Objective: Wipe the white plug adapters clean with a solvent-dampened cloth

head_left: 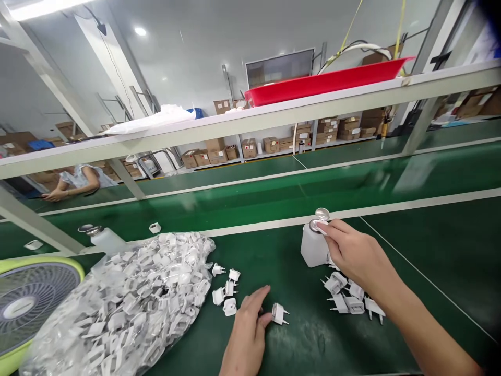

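Note:
My left hand (247, 329) rests on the green table, fingers curled, its thumb touching a white plug adapter (279, 313). My right hand (354, 253) reaches to the metal top of a white plastic dispenser bottle (313, 248), fingertips pressed together on what looks like a small white piece at the cap. Below that hand lies a cluster of white plug adapters (352, 300). A few more adapters (227, 292) lie left of my left hand, beside a large clear bag of white adapters (129, 300).
A green-rimmed fan (27, 308) sits at the left edge, with a second dispenser bottle (99, 236) behind the bag. A metal shelf rail (250, 122) carrying a red tray (324, 81) crosses above. Another person (78, 180) works at the far left. Cardboard boxes line the back wall.

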`<action>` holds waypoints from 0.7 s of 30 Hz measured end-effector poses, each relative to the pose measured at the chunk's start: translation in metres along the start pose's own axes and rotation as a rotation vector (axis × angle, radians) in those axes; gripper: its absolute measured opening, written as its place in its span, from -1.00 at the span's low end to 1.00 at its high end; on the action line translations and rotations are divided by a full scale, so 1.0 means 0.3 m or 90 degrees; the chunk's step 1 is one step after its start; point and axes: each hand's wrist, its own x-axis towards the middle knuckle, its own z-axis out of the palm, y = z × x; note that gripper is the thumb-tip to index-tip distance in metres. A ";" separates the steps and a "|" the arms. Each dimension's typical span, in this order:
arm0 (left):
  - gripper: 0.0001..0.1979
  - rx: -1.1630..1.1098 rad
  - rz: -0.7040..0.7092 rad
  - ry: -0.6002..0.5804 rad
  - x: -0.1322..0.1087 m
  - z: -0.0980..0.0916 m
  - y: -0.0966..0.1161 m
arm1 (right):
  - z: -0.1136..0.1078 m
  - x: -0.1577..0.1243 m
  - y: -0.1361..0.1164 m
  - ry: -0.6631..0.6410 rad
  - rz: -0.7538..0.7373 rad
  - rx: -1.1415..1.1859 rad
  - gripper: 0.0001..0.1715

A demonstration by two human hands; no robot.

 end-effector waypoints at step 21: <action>-0.57 -0.038 0.124 0.157 -0.035 0.200 -0.094 | 0.283 -0.550 -0.297 -0.029 -0.239 0.128 -0.33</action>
